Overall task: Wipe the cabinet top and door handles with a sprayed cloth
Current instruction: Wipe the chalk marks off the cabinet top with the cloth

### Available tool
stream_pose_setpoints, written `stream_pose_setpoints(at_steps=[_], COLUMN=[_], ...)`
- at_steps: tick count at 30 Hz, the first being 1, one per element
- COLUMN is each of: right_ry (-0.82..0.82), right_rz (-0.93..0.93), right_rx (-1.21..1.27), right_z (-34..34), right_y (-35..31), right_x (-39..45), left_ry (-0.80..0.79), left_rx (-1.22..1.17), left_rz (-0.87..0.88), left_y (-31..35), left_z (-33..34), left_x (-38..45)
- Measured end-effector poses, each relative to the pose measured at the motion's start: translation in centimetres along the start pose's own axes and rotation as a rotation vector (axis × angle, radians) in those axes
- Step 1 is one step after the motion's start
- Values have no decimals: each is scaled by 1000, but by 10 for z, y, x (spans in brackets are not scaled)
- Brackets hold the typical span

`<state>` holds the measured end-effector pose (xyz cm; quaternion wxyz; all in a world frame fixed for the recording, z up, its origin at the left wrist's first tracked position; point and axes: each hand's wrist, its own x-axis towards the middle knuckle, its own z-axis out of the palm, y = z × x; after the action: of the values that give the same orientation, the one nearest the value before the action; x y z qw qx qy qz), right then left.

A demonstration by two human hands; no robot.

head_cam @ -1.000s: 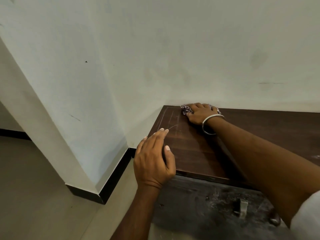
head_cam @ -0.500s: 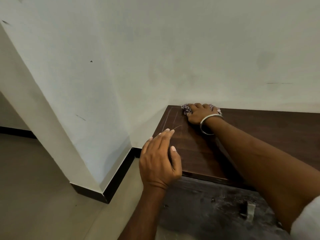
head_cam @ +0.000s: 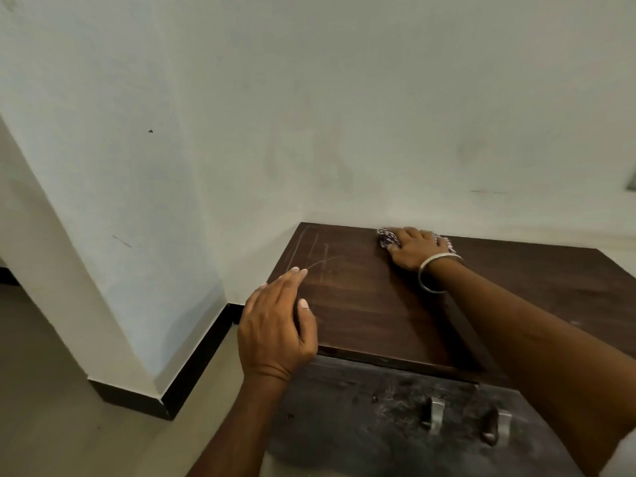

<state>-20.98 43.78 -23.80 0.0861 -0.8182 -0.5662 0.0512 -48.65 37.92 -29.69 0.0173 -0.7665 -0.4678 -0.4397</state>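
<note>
Pressing patterned cloth (head_cam: 387, 238) under right hand (head_cam: 411, 247) by wall (head_cam: 309, 132), left hand (head_cam: 275, 325) relaxed, handles (head_cam: 434, 415) below.

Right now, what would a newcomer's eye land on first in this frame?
Probably the right hand with its silver bangle, pressing a patterned cloth onto the dark wooden cabinet top at its far edge, by the wall. Nearer, the left hand lies at the top's front left corner, fingers straight. Pale scratch marks streak the wood beyond it, and two metal door handles show below on the scuffed front.
</note>
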Motion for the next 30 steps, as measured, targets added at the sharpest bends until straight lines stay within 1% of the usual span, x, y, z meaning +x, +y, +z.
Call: stream_pose_setpoints(at_steps=[4,6,9,11,18,21,26,30], right_ry=[9,-5,-30,-29,-51,-35,-42,-19], right_rz=[145,165,174,143,-165,-250,-254,-158], right_rx=[-12,-14,-2,6,28,44,70,45], right_z=[-12,-14,-13,-7,23,31,25,18], right_y=[54,62,50,32,-88,-120,-108,-75], right_x=[-19,-25,-31,-34,-49,-54,-55,-58], left_ry=[2,4,10,1,-35,-37,-8,5], left_rx=[4,9,10,10,28,36,18,-15], left_rz=[-5,-2,-3,-6,-34,-45,-119,-212], left_y=[0,0,-1,0,0,0,-5,-14], left_z=[-1,0,0,0,-2,-2,-5,-6], left_x=[1,0,0,0,2,2,0,-3])
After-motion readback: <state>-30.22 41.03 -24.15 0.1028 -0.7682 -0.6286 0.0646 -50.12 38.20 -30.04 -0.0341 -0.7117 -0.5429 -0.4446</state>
